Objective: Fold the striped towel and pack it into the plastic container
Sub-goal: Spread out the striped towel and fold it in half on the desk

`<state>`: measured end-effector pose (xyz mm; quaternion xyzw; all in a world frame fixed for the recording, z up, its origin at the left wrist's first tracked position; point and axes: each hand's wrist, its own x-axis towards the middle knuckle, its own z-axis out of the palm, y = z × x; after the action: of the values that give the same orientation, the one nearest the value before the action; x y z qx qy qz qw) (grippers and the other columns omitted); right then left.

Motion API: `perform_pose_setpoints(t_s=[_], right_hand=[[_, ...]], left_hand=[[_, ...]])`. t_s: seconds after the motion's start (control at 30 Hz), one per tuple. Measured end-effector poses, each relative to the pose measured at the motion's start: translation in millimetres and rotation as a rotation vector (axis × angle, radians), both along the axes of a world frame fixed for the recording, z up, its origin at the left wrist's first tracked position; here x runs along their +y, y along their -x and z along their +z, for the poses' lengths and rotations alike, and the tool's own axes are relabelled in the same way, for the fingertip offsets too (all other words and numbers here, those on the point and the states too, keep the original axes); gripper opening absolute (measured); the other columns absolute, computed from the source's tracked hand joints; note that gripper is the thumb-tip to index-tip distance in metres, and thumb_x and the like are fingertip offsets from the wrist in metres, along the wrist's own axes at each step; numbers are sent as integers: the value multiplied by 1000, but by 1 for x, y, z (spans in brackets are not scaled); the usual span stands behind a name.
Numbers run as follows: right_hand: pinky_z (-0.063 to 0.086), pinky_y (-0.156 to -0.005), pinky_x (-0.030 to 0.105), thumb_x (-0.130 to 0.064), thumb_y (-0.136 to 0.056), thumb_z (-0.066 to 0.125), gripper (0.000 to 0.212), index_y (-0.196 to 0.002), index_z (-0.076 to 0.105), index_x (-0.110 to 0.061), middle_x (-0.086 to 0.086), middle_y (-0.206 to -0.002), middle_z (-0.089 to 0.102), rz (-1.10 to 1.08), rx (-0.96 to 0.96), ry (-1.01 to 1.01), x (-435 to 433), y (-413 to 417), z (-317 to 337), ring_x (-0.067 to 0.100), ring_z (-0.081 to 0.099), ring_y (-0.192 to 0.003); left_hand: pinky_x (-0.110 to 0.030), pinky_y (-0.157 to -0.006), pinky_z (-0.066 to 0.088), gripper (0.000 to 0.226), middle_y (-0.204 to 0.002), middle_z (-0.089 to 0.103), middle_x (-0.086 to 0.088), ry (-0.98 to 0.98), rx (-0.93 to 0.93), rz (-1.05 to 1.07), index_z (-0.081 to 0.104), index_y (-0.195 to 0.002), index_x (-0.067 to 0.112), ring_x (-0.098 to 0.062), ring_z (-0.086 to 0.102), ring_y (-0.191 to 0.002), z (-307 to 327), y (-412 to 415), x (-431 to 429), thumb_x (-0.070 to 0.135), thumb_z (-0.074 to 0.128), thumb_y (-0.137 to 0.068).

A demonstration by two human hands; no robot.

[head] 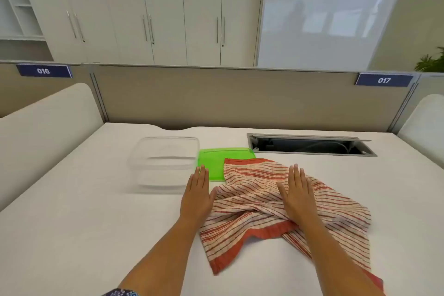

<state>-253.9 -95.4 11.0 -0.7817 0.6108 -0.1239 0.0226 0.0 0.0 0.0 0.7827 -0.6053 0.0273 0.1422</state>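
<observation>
A red-and-cream striped towel (259,204) lies crumpled on the white table (72,235), its far corner over a green lid (216,161). A clear plastic container (163,166) stands open to the left of the lid. My left hand (197,194) lies flat on the table, fingers together, between the container and the towel's left edge, holding nothing. My right hand (298,192) rests flat on top of the towel's middle, fingers extended.
An open cable hatch (310,145) is sunk into the table at the back right. A grey partition (228,98) runs along the far edge. White padded dividers (48,132) stand at both sides.
</observation>
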Motion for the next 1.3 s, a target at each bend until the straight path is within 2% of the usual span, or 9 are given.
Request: perform_pose_setpoints(t_s=[0.13, 0.37, 0.6, 0.73, 0.9, 1.03, 1.1, 1.2, 1.3], right_hand=[[-1, -121, 39, -51, -97, 11, 65, -148, -10, -17, 4, -160, -10, 8, -13, -122, 10, 5, -20, 21, -8, -147], [9, -121, 39, -45, -99, 13, 58, -150, 9, -17, 2, -160, 10, 26, 15, -171, 10, 7, -30, 20, 9, -147], [23, -116, 40, -43, -98, 29, 53, -145, 30, -19, 4, -152, 32, -27, -57, -102, 9, 5, -30, 22, 28, -140], [33, -109, 41, -35, -95, 46, 46, -137, 40, -19, 7, -144, 44, 30, -251, -69, 4, 0, -13, 24, 39, -132], [27, -104, 27, -34, -95, 49, 41, -134, 42, -28, -3, -141, 44, 358, -590, 15, 10, -23, 55, 12, 38, -129], [29, -93, 6, -52, -89, 46, 40, -128, 38, -51, -43, -126, 37, 573, -716, 9, 26, -41, 126, -22, 35, -117], [36, -81, -2, -55, -87, 45, 36, -123, 40, -56, -52, -116, 39, 641, -749, -45, 34, -42, 153, -29, 37, -111], [49, -78, 7, -57, -83, 48, 26, -109, 54, -54, -38, -106, 58, 699, -844, -144, 38, -40, 177, -14, 54, -105], [51, -81, 21, -59, -77, 52, 23, -87, 62, -41, -15, -90, 66, 690, -830, -100, 38, -37, 189, 0, 62, -90]], left_hand=[[-29, -119, -4, 61, -161, 3, -3, 13, 35, -2, 8, -150, 15, -16, -3, -148, -18, 3, 8, 45, 14, -98], [-24, -117, 15, 45, -153, 33, 1, 20, 171, -81, 40, -140, 18, -12, 24, -143, -29, 6, 7, 35, 28, -100], [-32, -85, 45, 26, -113, 66, -8, 162, 456, 30, 61, -113, 13, -24, 58, -105, -11, 20, 4, 23, 44, -95], [-25, -64, 36, 25, -94, 68, -16, 272, 766, 97, 61, -113, 7, -26, 58, -80, 26, 30, -8, 18, 47, -95], [-26, -80, 42, 28, -110, 67, -11, 285, 871, -107, 61, -117, 8, -23, 59, -99, 91, 43, -21, 21, 47, -96], [-24, -94, 43, 30, -118, 67, -3, 124, 864, -437, 62, -120, 16, -12, 59, -108, 146, 51, -16, 27, 50, -95], [-24, -95, 46, 29, -113, 69, 4, 78, 844, -542, 63, -117, 26, -8, 62, -108, 170, 50, -10, 35, 50, -93], [-10, -76, 51, 19, -90, 71, 22, 87, 858, -620, 67, -102, 41, 5, 65, -89, 200, 47, 1, 40, 53, -90], [-5, -62, 49, 11, -79, 69, 27, 121, 840, -600, 67, -90, 47, 8, 65, -77, 220, 40, 6, 40, 58, -86]])
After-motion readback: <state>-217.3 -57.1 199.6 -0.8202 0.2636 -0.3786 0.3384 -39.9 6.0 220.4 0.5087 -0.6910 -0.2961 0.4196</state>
